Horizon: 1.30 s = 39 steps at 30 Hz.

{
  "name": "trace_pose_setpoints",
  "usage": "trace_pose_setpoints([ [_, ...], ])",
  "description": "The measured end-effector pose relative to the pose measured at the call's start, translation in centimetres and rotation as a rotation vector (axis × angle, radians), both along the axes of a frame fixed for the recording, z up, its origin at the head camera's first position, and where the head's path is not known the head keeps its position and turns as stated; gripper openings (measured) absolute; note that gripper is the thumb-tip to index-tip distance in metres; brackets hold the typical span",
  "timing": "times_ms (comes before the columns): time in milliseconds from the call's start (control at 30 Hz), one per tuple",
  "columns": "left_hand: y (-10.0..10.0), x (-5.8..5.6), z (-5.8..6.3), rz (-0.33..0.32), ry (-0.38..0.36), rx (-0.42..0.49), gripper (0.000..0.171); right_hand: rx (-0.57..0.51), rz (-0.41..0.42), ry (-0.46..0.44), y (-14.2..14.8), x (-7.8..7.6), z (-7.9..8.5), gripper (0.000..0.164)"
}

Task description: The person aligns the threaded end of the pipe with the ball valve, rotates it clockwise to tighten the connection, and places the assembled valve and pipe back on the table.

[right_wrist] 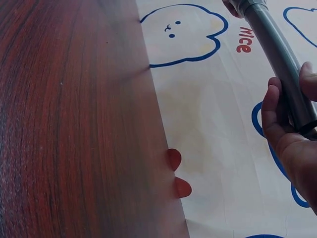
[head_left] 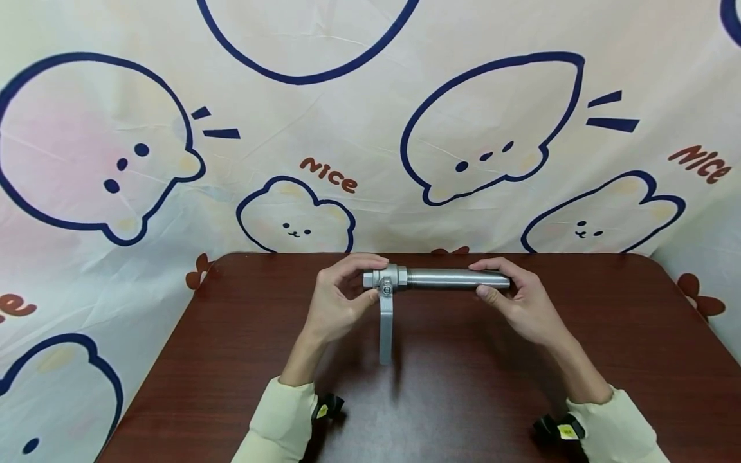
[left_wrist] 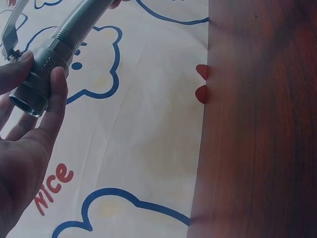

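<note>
A metal ball valve (head_left: 396,275) with a flat lever handle (head_left: 386,331) is held above the table by the left hand (head_left: 341,302), thumb and fingers around its hex end. From the valve's right side extends a straight steel pipe (head_left: 446,278), its threaded end (left_wrist: 63,37) entering the valve body. The right hand (head_left: 523,302) grips the pipe near its far end, thumb on the near side and fingers opposite. The lever points down toward the person in the head view. In the left wrist view the valve's open round mouth (left_wrist: 29,103) shows between the fingers.
Below the hands lies a dark reddish-brown wooden table (head_left: 446,399) with rounded far corners. A pale cloth (head_left: 370,128) with blue cartoon outlines hangs behind it. Black wrist straps with small devices (head_left: 329,406) sit at both sleeve cuffs.
</note>
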<state>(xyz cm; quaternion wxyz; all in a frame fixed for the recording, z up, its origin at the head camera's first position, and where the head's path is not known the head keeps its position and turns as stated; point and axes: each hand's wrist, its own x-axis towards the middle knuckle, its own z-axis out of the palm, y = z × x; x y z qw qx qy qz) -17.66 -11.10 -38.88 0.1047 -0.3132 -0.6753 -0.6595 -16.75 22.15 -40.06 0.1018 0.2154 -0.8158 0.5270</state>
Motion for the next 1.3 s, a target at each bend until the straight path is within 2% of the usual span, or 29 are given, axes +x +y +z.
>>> trace_pose_setpoints([
  [300, 0.06, -0.10, -0.20, 0.016, -0.025, -0.002, 0.041, 0.023, 0.021, -0.002, 0.05, 0.03, 0.17, 0.034],
  [400, 0.06, -0.13, -0.18, 0.028, -0.030, -0.007, 0.041, 0.032, 0.054, -0.020, -0.04, 0.10, 0.36, 0.034],
  [567, 0.08, -0.13, -0.11, 0.034, -0.033, -0.011, 0.041, 0.041, 0.121, -0.078, -0.18, 0.34, 0.70, 0.042],
  [733, 0.05, -0.11, -0.13, 0.035, -0.028, -0.008, 0.042, 0.060, 0.125, -0.092, -0.22, 0.64, 0.81, 0.046],
  [900, 0.03, -0.02, -0.08, 0.035, -0.029, -0.010, 0.042, 0.064, 0.109, -0.035, -0.24, 0.70, 0.74, 0.041],
  [1033, 0.06, 0.00, -0.09, 0.043, -0.042, -0.022, 0.043, 0.061, 0.080, 0.017, -0.25, 0.64, 0.69, 0.042],
  [1300, 0.09, 0.08, -0.04, 0.047, -0.062, -0.035, 0.043, 0.044, 0.053, 0.042, -0.23, 0.58, 0.70, 0.044],
])
